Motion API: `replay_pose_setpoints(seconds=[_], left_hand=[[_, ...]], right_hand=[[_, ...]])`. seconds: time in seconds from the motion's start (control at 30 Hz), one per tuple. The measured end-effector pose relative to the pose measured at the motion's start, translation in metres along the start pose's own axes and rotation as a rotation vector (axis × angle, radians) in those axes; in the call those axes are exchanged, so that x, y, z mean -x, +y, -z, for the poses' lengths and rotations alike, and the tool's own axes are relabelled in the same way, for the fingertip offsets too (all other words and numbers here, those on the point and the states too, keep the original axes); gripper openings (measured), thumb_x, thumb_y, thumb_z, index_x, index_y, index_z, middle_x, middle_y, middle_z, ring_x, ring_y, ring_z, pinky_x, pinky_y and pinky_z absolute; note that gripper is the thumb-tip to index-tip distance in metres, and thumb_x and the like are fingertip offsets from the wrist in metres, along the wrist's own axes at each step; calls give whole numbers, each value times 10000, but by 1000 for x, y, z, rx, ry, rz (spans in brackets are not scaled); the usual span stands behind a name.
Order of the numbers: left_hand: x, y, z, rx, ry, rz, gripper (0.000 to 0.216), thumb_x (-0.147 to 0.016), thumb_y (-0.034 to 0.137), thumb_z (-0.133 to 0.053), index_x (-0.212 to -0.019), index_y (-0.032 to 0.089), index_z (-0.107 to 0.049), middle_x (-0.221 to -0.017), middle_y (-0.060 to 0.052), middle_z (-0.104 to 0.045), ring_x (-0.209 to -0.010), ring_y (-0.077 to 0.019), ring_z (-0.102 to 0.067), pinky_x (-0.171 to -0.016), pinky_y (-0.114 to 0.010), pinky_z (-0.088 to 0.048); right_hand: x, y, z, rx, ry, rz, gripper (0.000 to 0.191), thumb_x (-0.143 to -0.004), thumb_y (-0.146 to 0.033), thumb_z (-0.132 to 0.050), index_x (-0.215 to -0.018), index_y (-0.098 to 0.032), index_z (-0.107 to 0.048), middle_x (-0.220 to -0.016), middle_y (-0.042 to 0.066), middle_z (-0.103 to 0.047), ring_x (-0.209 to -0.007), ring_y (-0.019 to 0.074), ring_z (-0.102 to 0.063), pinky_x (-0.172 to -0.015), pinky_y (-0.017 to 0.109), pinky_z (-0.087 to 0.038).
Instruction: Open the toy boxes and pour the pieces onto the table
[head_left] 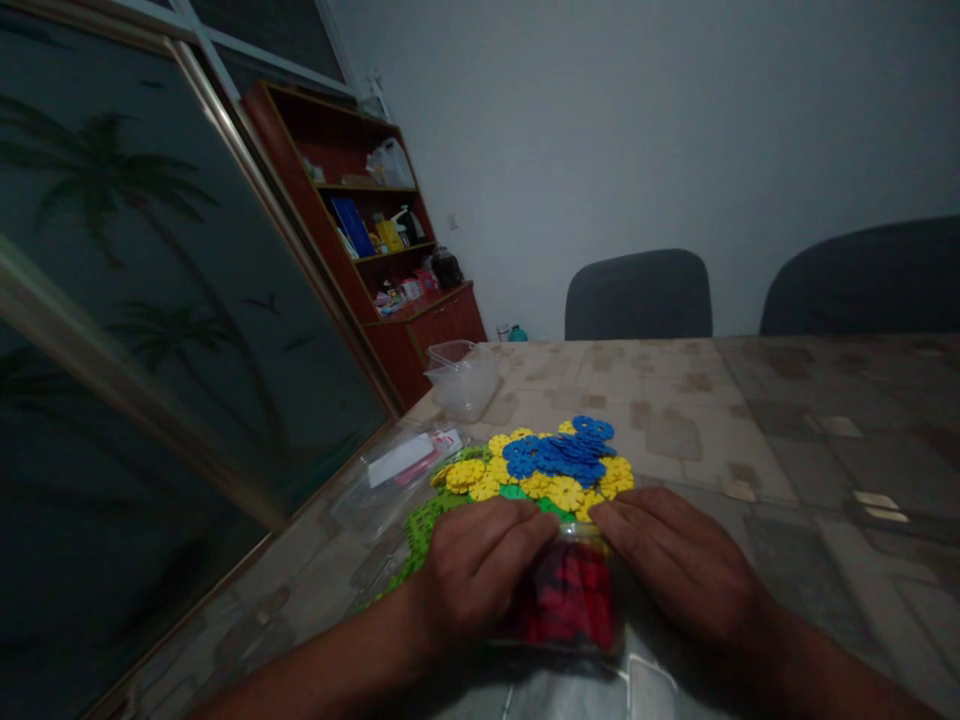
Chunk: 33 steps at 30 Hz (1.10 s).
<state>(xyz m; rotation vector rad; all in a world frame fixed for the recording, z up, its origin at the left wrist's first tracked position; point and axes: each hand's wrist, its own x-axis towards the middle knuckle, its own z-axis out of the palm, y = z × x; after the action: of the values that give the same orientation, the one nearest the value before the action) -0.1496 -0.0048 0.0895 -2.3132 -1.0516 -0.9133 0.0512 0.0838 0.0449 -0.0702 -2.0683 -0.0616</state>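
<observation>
A clear plastic container (570, 600) holding red toy discs lies on its side on the table, close to me. My left hand (472, 570) rests on its left side, fingers curled over the rim. Over the right side lies my right hand (675, 565), fingers laid along the rim. Just past the container's mouth lies a pile of flat plastic discs: yellow ones (555, 490), blue ones (559, 452) on top, and green ones (424, 530) spreading to the left beside my left hand.
An empty clear tub (461, 378) stands farther back on the patterned table (720, 430). A clear plastic bag with a label (397, 470) lies left of the pile. Two dark chairs (637, 295) face me. A red shelf unit (375, 240) stands by the wall.
</observation>
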Motion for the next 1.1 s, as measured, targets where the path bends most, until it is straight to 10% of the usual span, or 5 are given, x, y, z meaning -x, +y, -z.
replay_pose_setpoints(seconds=[1.1], left_hand=[[-22,2,-10,-65,-108,-69,203,-955,188,-410,-895,99,-583,-691,-54,-594,-601,-166,-512,-514,-294,-415]], right_hand=[[-7,8,-3,95,-47,87,160,-925,-59,-433,-1024,-13,-549,-783,130,-629,-731,205,-549,-635,342,-486]])
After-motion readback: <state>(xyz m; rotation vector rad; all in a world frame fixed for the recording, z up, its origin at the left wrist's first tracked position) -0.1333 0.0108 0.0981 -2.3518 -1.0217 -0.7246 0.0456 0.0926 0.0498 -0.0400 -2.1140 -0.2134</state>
